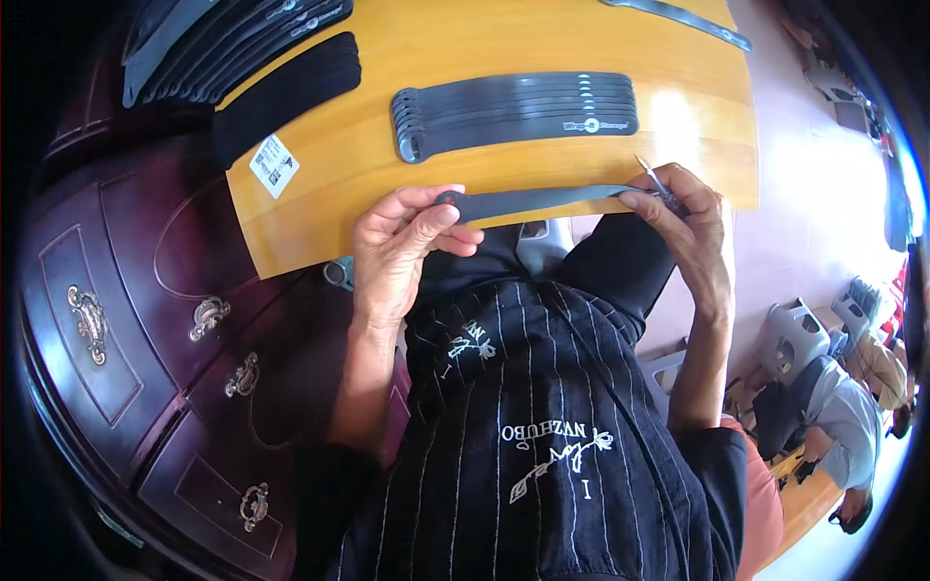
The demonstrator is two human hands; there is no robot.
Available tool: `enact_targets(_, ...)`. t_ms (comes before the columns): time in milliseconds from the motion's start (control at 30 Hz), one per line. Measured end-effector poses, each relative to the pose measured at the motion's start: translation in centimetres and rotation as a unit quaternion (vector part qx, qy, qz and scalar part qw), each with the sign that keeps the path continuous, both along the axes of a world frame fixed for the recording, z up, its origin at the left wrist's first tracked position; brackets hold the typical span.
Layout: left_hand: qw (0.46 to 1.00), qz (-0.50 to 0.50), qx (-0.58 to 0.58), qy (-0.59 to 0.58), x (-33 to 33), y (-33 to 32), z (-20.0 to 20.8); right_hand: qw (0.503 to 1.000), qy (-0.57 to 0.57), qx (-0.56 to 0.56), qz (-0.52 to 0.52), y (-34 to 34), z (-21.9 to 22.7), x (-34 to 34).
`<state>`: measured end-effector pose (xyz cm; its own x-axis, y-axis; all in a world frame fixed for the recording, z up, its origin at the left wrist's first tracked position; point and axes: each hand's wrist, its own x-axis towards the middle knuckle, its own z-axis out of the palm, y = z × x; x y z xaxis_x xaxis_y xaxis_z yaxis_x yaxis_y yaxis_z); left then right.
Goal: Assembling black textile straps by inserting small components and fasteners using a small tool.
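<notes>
A dark grey strap (542,200) is stretched level between my hands at the table's near edge. My left hand (402,242) pinches its rounded left end between thumb and fingers. The strap's other end is in my right hand (693,228), under the thumb. A small tool with a thin pointed metal tip (645,167) also sticks up from the right fingers; its handle is mostly covered, so its kind is unclear. Just beyond the strap lies a fanned row of similar grey straps (513,111), with looped ends to the left and pale printing on the right.
The yellow wooden table (329,228) carries a black strap pile (291,92), more grey straps (242,44) at far left, a single strap (683,21) at far right and a white label (274,166). Dark red drawers (92,320) stand left. People (843,416) and stools (796,339) are at right.
</notes>
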<state>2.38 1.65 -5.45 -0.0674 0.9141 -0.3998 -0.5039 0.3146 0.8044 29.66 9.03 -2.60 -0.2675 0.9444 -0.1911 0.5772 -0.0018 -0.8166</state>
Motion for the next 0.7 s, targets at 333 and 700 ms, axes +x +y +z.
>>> enact_targets(333,0.97,0.019,0.062,0.234,-0.9,0.9,0.2,0.998,0.045,-0.048,-0.008,0.8,-0.6,0.2)
enact_targets(700,0.921,0.089,0.027,0.378,-0.4,2.4,0.6,0.988,0.06,-0.118,-0.083,1.8,-0.4,0.4)
